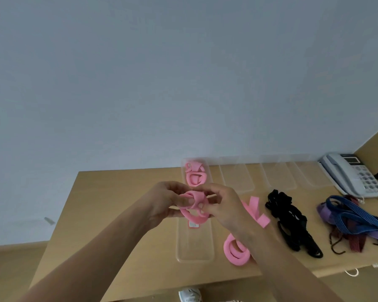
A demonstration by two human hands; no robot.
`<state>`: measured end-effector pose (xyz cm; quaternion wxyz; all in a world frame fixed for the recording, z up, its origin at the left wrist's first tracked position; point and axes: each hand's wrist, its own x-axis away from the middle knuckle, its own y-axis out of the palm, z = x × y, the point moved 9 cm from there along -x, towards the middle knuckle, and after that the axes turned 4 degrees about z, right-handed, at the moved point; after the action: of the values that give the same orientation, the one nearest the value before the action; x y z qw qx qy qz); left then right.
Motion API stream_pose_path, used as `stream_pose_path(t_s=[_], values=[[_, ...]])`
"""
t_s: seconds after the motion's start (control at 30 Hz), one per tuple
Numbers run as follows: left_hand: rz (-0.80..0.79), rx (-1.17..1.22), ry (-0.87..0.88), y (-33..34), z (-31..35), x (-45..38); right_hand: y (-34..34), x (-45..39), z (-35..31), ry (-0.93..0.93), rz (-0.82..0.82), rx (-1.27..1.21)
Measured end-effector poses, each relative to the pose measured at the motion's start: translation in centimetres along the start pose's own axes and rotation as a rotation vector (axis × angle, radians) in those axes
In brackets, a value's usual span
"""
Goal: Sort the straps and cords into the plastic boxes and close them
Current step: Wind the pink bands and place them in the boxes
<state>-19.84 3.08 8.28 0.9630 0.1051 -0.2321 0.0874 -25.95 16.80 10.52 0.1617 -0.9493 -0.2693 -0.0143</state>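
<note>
1. The person is holding both hands raised above the wooden table (pixel 109 203), directly over the clear lid (pixel 194 243) that is lying flat near the table's front edge.
2. The left hand (pixel 162 201) is gripping a pink strap (pixel 194 207); its fingers are curling around the left side of the coil and the thumb is pressing on top.
3. The right hand (pixel 225 205) is pinching the right side of the same pink strap, with fingers bent around the loop.
4. Behind the lid, toward the wall, an open plastic box (pixel 196 173) is holding two pink coiled straps (pixel 194 174).
5. To the right of that box, further clear boxes (pixel 277 175) are sitting in a row along the wall; their number cannot be told, because they are faint.
6. Just right of the lid, a rolled pink band (pixel 236 251) is lying on the table, partly under the right forearm.
7. Farther right of the lid, a loose pink strap (pixel 258 212) is lying unrolled.
8. Beyond it, black cords (pixel 292 221) are lying in a pile.
9. Farthest right of the lid, blue cords (pixel 354 216) are lying tangled over a purple strap (pixel 324 213) and dark red hooked cords (pixel 356 240).
10. A white telephone (pixel 351 173) is sitting behind that tangle, at the wall.
11. A white shoe (pixel 190 295) is showing below the table's front edge.
</note>
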Motion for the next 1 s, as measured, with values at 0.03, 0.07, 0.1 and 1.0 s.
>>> stream_pose_path(t_s=[0.03, 0.07, 0.1, 1.0], values=[[-0.005, -0.007, 0.000, 0.2, 0.1, -0.3, -0.2, -0.4, -0.2, -0.023, 0.008, 0.023], [-0.006, -0.015, -0.002, 0.3, 0.3, -0.7, -0.4, -0.7, -0.4, -0.043, 0.011, 0.043], [-0.009, -0.022, -0.003, 0.5, 0.3, -1.0, -0.5, -1.0, -0.5, -0.055, 0.010, 0.054], [0.012, 0.155, -0.155, 1.6, -1.2, -7.1, -3.2, -7.0, 4.1, 0.085, 0.032, 0.043]])
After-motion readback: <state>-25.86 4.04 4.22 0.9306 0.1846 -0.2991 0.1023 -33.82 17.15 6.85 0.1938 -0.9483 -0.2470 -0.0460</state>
